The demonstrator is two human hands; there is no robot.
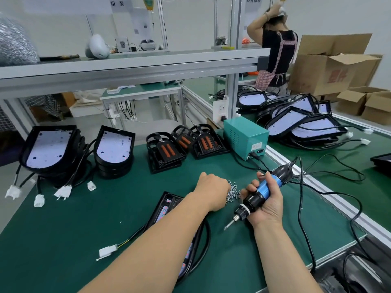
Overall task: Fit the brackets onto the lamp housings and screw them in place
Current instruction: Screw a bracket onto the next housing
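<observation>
My right hand (266,206) is wrapped around the blue-and-black electric screwdriver (260,193), fingers closed on its barrel, bit pointing down and left just above the green bench mat (84,229). My left hand (211,190) is knuckles-up at the loose pile of small screws (232,192), fingers curled down into it; they are hidden behind the hand, so I cannot tell whether they pinch a screw. Under my left forearm lies 1 black lamp housing (167,206), its black cable looping beside it and ending in a white connector (108,251) on the mat. The brackets (165,152) sit in 2 groups at the far edge of the mat, black frames with orange strips, well apart from that housing. Left of them are 2 stacks of housings (48,149) with white plates facing up. A teal power box (245,138) stands right of the brackets; its label is too small to read. More housings (304,121) are heaped on the next bench. A hanging sign (117,3) shows Chinese characters I cannot read for sure, and a cardboard box (330,75) carries blurred red characters. A person (275,49) in a checked apron stands beyond, hands at their head.
</observation>
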